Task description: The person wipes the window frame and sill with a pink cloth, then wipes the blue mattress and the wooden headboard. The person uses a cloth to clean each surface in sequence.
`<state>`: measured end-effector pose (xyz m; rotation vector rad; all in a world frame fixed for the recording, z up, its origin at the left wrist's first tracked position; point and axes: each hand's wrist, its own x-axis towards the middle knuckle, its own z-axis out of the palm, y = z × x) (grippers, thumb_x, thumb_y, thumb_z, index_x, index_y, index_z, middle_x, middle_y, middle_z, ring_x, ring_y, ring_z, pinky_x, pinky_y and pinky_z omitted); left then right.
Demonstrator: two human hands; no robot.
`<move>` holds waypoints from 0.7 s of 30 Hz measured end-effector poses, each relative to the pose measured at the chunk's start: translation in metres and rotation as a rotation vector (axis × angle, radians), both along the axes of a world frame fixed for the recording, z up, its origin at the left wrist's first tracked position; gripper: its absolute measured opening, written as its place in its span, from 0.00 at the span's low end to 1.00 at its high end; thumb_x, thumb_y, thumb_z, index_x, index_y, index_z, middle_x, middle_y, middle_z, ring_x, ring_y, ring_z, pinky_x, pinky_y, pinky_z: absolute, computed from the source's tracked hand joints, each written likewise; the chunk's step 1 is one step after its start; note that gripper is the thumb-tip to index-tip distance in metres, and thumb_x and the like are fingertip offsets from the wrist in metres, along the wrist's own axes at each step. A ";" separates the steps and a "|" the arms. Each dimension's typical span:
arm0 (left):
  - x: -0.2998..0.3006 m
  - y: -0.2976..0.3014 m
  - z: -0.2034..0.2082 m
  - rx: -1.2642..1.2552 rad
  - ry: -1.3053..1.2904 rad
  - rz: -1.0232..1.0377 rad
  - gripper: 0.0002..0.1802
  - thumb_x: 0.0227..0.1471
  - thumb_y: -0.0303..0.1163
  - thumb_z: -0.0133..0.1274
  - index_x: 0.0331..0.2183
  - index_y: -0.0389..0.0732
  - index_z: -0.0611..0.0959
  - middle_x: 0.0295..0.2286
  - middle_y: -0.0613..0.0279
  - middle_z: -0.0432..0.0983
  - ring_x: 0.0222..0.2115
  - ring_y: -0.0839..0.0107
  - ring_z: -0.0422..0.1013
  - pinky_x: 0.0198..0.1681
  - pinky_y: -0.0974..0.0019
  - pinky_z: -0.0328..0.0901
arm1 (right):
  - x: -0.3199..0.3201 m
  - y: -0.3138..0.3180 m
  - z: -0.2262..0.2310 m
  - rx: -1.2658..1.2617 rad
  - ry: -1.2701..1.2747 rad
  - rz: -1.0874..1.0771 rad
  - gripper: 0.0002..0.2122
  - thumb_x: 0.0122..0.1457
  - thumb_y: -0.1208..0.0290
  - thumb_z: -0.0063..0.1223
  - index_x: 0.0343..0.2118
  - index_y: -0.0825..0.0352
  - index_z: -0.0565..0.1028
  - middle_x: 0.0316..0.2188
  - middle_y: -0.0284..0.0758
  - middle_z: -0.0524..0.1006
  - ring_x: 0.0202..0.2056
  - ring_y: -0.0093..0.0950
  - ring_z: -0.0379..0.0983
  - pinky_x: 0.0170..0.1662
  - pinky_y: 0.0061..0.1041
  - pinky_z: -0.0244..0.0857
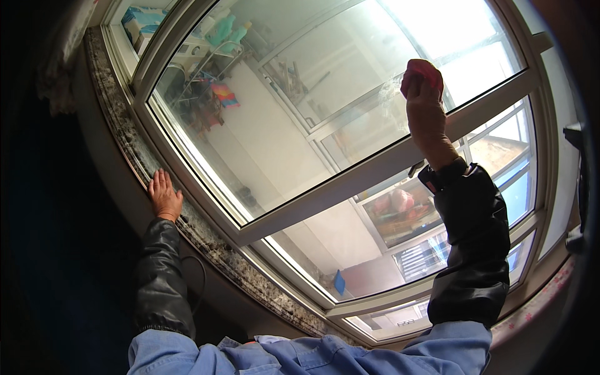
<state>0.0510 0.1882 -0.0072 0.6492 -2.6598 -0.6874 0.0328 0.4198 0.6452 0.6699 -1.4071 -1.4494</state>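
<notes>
The red cloth (pixel 422 70) is bunched in my right hand (pixel 426 112), fingers closed over it, against the upper right of the window pane (pixel 275 150); whitish smears (pixel 389 97) beside it suggest that patch is unfinished, though I can't tell how much else is done. My left hand (pixel 165 199), open and holding nothing, rests on the mottled stone sill (pixel 225 255), while beyond the glass show green bottles (pixel 221 30) and a pale wall (pixel 259 112).
</notes>
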 end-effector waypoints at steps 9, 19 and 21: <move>0.001 0.001 0.000 0.012 -0.063 -0.021 0.44 0.61 0.53 0.49 0.68 0.38 0.58 0.70 0.55 0.46 0.71 0.60 0.39 0.72 0.53 0.34 | 0.013 -0.009 -0.208 0.283 -0.221 -0.106 0.17 0.52 0.70 0.57 0.44 0.73 0.77 0.40 0.46 0.72 0.40 0.39 0.68 0.38 0.32 0.70; 0.003 0.004 -0.005 -0.047 -0.077 -0.008 0.43 0.63 0.54 0.46 0.68 0.38 0.57 0.70 0.54 0.47 0.71 0.60 0.39 0.72 0.53 0.33 | -0.021 -0.027 -0.424 0.047 -0.756 0.117 0.17 0.56 0.70 0.56 0.45 0.78 0.75 0.39 0.46 0.71 0.40 0.41 0.65 0.36 0.36 0.66; 0.003 0.004 -0.006 -0.026 -0.050 -0.002 0.43 0.61 0.52 0.48 0.68 0.37 0.57 0.69 0.54 0.48 0.71 0.61 0.40 0.72 0.53 0.34 | -0.034 -0.045 -0.463 0.041 -0.830 0.098 0.18 0.56 0.71 0.54 0.47 0.77 0.75 0.41 0.47 0.71 0.41 0.41 0.65 0.38 0.38 0.65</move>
